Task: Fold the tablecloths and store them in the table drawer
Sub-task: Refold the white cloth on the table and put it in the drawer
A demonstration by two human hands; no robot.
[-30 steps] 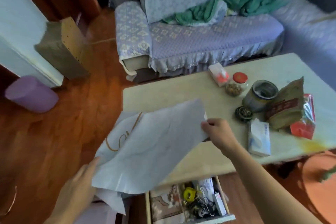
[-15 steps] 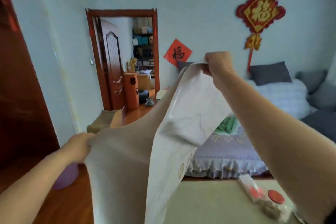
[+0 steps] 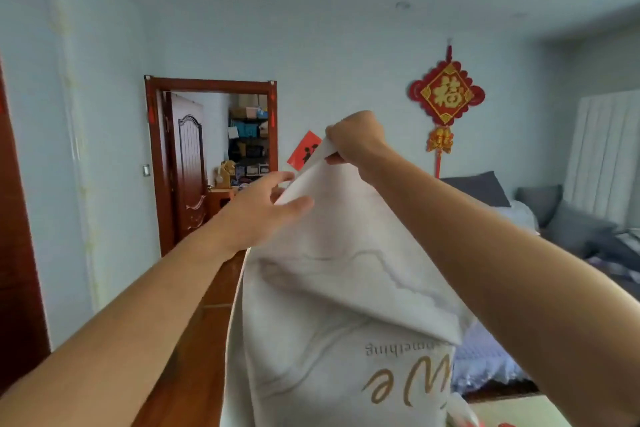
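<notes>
At chest height before my camera hangs one tablecloth (image 3: 332,305), white with grey marbling and gold lettering, held up in the air between both arms. Its lower part runs off the bottom edge of my view, so I cannot see how far it hangs or how many layers it makes. The gold script reads upside down and is partly cut by a fold; I make out only "We" and a line of small grey letters.

Hands, two. My right hand (image 3: 356,139) pinches the topmost corner of the cloth, fingers curled round it. My left hand (image 3: 263,211) sits just below and to the left, thumb lying on the near face of the cloth and fingers reaching behind its edge; I cannot tell how firmly it grips, since the fingertips are hidden by the fabric.

Table: only a pale sliver (image 3: 512,412) shows at the bottom right, with a blurred red scrap I cannot identify. The drawer is out of view.

Against half a second ago: the left hand has come up from low at the left, where it held a far corner, to meet the cloth close under the right hand. The cloth then spread wide between the hands; it now hangs narrow from one raised point.

Also counted: one red knot ornament (image 3: 446,97) on the wall, one red paper square (image 3: 304,152) partly behind the cloth, one open doorway (image 3: 211,163), one sofa (image 3: 485,360) partly hidden.
</notes>
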